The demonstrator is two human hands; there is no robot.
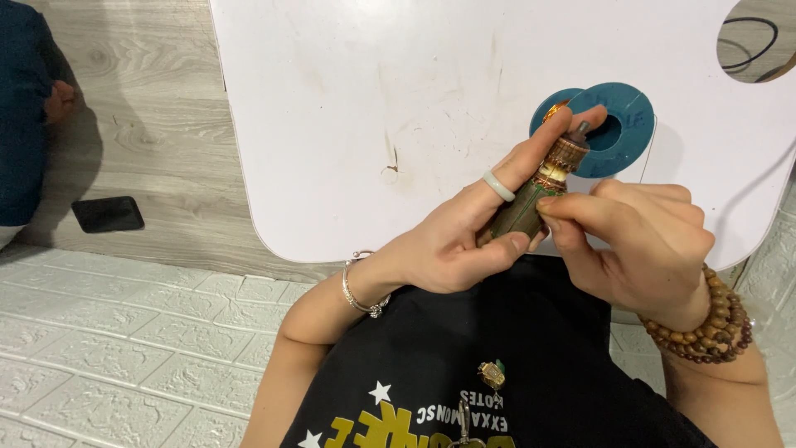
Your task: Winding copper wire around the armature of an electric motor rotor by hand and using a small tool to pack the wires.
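Left hand [452, 245] grip shut round motor armature [539, 191] above worktop [348, 99] front edge; right hand [643, 245] pinches its winding. Risk: thin wire from spool [618, 124] could snap w/ hard tug.

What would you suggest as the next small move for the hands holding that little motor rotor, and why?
Probably the right hand should draw the thin wire snug onto the rotor: the left hand already grips it, and the right fingertips pinch at its winding, near the teal spool.
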